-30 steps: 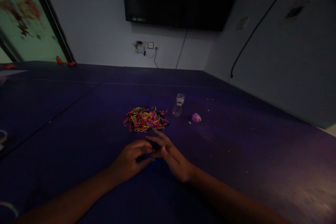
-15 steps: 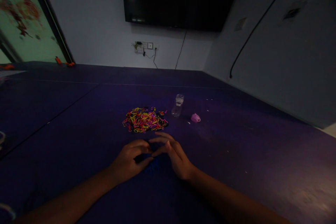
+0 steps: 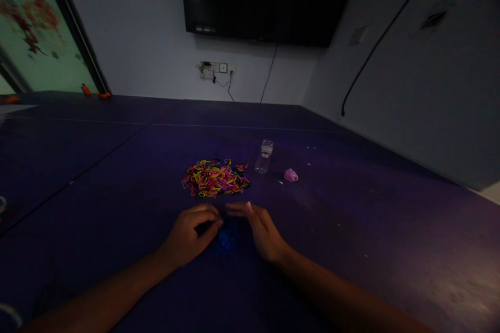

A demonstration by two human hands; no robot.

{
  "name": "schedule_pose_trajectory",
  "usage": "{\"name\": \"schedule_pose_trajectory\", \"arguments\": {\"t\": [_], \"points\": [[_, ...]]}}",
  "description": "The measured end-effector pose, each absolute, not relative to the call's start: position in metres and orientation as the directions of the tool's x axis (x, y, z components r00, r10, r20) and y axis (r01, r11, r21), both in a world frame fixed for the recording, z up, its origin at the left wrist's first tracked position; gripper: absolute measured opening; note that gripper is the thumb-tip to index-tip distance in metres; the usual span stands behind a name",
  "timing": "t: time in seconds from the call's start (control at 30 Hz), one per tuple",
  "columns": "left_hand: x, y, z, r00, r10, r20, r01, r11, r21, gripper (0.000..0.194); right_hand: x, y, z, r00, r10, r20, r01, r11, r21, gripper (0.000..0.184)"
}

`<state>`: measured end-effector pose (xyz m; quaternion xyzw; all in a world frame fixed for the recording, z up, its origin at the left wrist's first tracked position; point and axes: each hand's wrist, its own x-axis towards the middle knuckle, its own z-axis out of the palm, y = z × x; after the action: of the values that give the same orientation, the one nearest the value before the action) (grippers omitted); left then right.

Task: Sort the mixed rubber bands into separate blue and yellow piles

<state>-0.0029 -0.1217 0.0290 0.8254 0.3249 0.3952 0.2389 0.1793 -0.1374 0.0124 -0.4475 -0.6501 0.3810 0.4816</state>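
My left hand (image 3: 191,234) is curled, thumb and fingertips together at the edge of a small dark-blue pile (image 3: 225,242); whatever is between them, if anything, is too small to make out. The pile looks like small blue rubber bands, though dim light blurs it. On its other side my right hand (image 3: 263,229) rests with fingers stretched out and nothing visible in them. Just beyond both hands lies a loose heap of small rubber bands (image 3: 214,179), pink, yellow, red and black.
Behind the heap, to the right, a clear bottle (image 3: 264,157) stands uncapped. Beside it sits a pink lid (image 3: 290,175) with a loop. White scraps dot the purple surface (image 3: 351,203). A dark screen (image 3: 269,0) hangs on the back wall above sockets and cables.
My hands have moved apart, so more of the blue pile shows between them. The right fingers have drawn back from the left fingertips and straightened. The bottle, lid and coloured heap stayed put.
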Motion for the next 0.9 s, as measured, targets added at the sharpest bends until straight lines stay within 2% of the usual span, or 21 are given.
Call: {"name": "schedule_pose_trajectory", "arguments": {"t": [0.33, 0.53, 0.7, 0.9], "points": [[-0.006, -0.116, 0.025, 0.432, 0.808, 0.401, 0.319, -0.553, 0.770, 0.028, 0.180, -0.138, 0.013, -0.168, 0.929, 0.330, 0.207, 0.361, -0.909, 0.056], [-0.008, -0.117, 0.019, 0.433, 0.837, 0.334, 0.262, -0.471, 0.842, 0.033, 0.181, -0.137, 0.012, -0.086, 0.929, 0.361, 0.255, 0.371, -0.893, 0.053], [-0.008, -0.118, 0.019, 0.457, 0.821, 0.341, 0.260, -0.490, 0.832, 0.036, 0.180, -0.137, 0.009, -0.022, 0.952, 0.304, 0.147, 0.304, -0.941, 0.055], [-0.006, -0.120, 0.021, 0.531, 0.781, 0.328, 0.217, -0.500, 0.838, 0.038, 0.179, -0.137, 0.012, -0.062, 0.958, 0.281, 0.081, 0.286, -0.955, 0.057]]}}
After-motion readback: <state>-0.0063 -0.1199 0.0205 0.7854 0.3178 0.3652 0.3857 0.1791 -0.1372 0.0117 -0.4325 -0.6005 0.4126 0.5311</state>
